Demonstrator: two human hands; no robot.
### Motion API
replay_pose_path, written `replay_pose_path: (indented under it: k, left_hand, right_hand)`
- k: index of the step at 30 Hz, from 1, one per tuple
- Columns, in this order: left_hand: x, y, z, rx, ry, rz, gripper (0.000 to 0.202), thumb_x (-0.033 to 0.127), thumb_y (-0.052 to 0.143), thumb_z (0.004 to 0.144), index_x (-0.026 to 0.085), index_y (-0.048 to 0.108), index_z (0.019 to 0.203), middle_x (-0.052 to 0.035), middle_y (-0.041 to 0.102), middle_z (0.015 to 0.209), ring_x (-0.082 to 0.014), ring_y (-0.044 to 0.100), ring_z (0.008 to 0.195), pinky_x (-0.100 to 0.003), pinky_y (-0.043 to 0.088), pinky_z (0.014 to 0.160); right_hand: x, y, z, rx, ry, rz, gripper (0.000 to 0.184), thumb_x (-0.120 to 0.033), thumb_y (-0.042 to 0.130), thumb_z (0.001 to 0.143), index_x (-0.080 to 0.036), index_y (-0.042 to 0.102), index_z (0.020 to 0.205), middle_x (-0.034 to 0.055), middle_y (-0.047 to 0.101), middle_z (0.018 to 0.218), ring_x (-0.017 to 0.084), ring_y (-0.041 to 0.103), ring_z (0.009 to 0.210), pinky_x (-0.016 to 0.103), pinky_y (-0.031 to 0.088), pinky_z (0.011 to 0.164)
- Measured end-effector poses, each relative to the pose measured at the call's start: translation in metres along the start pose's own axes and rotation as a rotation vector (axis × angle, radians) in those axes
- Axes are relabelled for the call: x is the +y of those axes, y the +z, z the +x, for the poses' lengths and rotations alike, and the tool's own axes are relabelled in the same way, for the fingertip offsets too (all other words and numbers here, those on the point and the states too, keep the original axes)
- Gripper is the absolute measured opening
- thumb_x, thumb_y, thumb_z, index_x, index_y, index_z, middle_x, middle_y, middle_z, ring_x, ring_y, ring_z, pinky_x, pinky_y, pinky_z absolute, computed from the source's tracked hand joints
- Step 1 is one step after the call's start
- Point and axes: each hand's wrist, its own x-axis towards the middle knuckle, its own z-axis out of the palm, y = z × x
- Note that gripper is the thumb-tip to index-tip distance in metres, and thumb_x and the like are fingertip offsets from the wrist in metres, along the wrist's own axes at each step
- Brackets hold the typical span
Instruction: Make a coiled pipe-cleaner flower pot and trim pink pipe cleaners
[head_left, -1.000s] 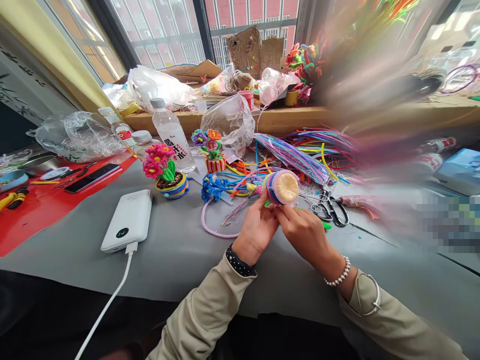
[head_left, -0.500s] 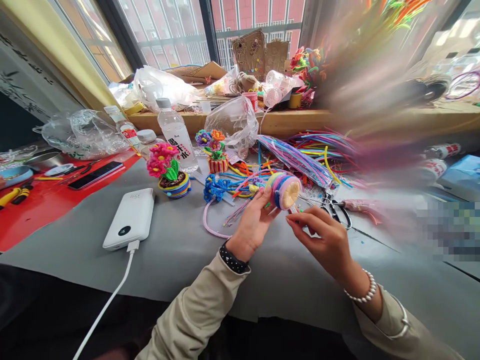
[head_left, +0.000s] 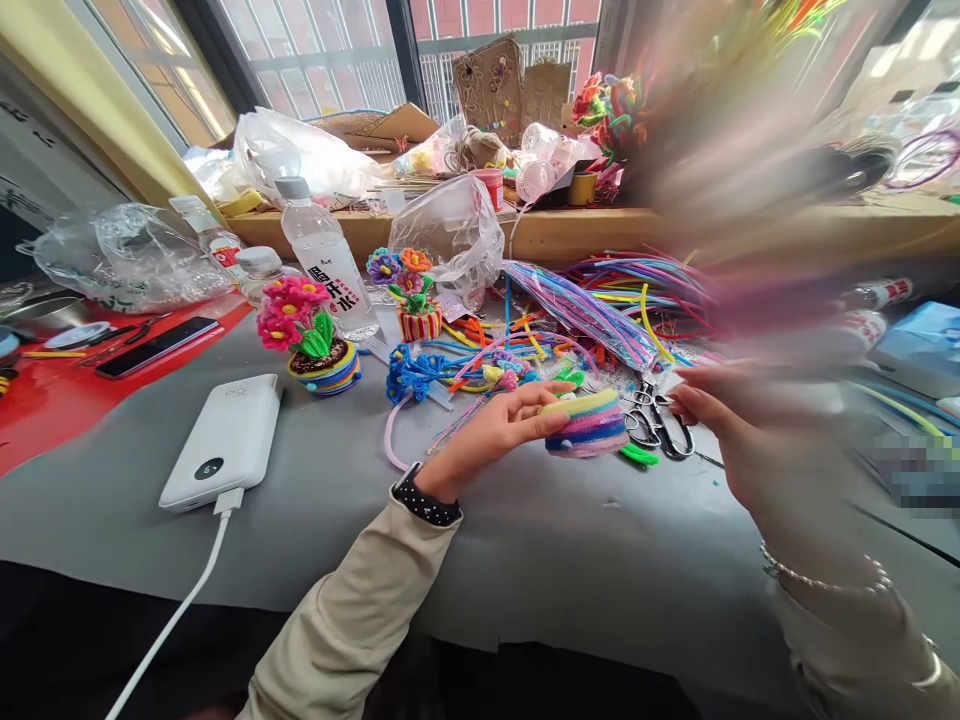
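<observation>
My left hand (head_left: pixel 491 435) grips a small round pot (head_left: pixel 586 425) wrapped in yellow, pink, blue and lilac pipe cleaner, held upright just above the table. To the right, my right hand (head_left: pixel 750 450) is raised with thumb and forefinger pinched together; a small pale bit shows at the fingertips, too unclear to name. Part of that hand is smeared. Between the hands lie black-handled scissors (head_left: pixel 667 430). A green pipe-cleaner piece (head_left: pixel 639 455) shows beneath the pot's right side. Blue pipe-cleaner flowers (head_left: pixel 412 375) lie left of the pot, beyond my left wrist.
Two finished flower pots, one pink-flowered (head_left: pixel 322 365) and one striped (head_left: pixel 420 320), stand behind. A water bottle (head_left: pixel 326 260), a white power bank (head_left: pixel 225 430) with its cable and a phone (head_left: pixel 157 347) are at left. Bundled pipe cleaners (head_left: pixel 585 310) lie near the sill.
My right hand has moved away from the pot to the right. My left hand has turned the pot from its side to upright and lowered it slightly. The view has shifted a little.
</observation>
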Motion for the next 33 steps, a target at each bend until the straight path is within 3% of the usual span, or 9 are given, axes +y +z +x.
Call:
replay_pose_path:
  k: [5, 10, 15, 21, 27, 33]
  left_hand:
    - [-0.003, -0.001, -0.004, -0.009, -0.020, -0.010, 0.007, 0.012, 0.061, 0.069, 0.013, 0.063, 0.063, -0.0096, 0.054, 0.118, -0.0221, 0.041, 0.120, -0.022, 0.035, 0.091]
    - [-0.002, 0.001, -0.006, -0.038, -0.040, -0.086, 0.009, 0.009, 0.061, 0.068, 0.013, 0.062, 0.060, -0.0094, 0.053, 0.119, -0.0232, 0.040, 0.121, -0.023, 0.037, 0.090]
    - [0.000, 0.003, -0.008, -0.051, -0.033, -0.085, 0.008, 0.009, 0.062, 0.067, 0.014, 0.062, 0.061, -0.0108, 0.054, 0.117, -0.0243, 0.041, 0.120, -0.026, 0.038, 0.091]
    - [0.002, 0.005, -0.010, -0.062, -0.042, -0.060, 0.007, 0.009, 0.064, 0.065, 0.014, 0.063, 0.060, -0.0117, 0.055, 0.116, -0.0267, 0.042, 0.119, -0.033, 0.037, 0.094]
    - [0.003, 0.006, -0.011, -0.058, -0.086, -0.161, 0.012, 0.003, 0.061, 0.065, 0.014, 0.064, 0.061, -0.0110, 0.054, 0.116, -0.0248, 0.042, 0.119, -0.028, 0.038, 0.094]
    - [0.005, 0.008, -0.012, -0.067, -0.084, -0.127, 0.015, 0.001, 0.058, 0.068, 0.014, 0.063, 0.060, -0.0102, 0.054, 0.116, -0.0244, 0.041, 0.120, -0.026, 0.039, 0.091]
  right_hand:
    - [-0.002, -0.004, -0.008, -0.105, -0.075, -0.087, 0.008, -0.025, 0.063, 0.070, -0.024, 0.067, 0.077, -0.0024, 0.058, 0.061, 0.008, 0.051, 0.052, 0.021, 0.042, 0.044]
    - [-0.016, 0.002, -0.014, -0.165, -0.309, -0.265, 0.003, -0.022, 0.062, 0.071, -0.023, 0.066, 0.071, -0.0002, 0.059, 0.069, 0.010, 0.054, 0.065, 0.024, 0.043, 0.054]
    - [-0.016, 0.008, -0.020, -0.215, -0.382, -0.273, 0.002, -0.021, 0.064, 0.070, -0.021, 0.063, 0.068, -0.0001, 0.058, 0.066, 0.011, 0.053, 0.063, 0.025, 0.042, 0.054]
    - [-0.014, 0.008, -0.023, -0.186, -0.502, -0.356, 0.004, -0.019, 0.064, 0.070, -0.023, 0.062, 0.070, -0.0001, 0.059, 0.068, 0.012, 0.054, 0.064, 0.027, 0.044, 0.058]
    - [-0.015, 0.007, -0.024, -0.171, -0.573, -0.493, 0.006, -0.019, 0.059, 0.074, -0.024, 0.062, 0.074, 0.0011, 0.060, 0.073, 0.013, 0.055, 0.067, 0.028, 0.044, 0.061]
    - [-0.014, 0.011, -0.026, -0.154, -0.668, -0.486, 0.011, -0.014, 0.059, 0.073, -0.023, 0.059, 0.079, 0.0003, 0.058, 0.073, 0.011, 0.054, 0.066, 0.028, 0.045, 0.065]
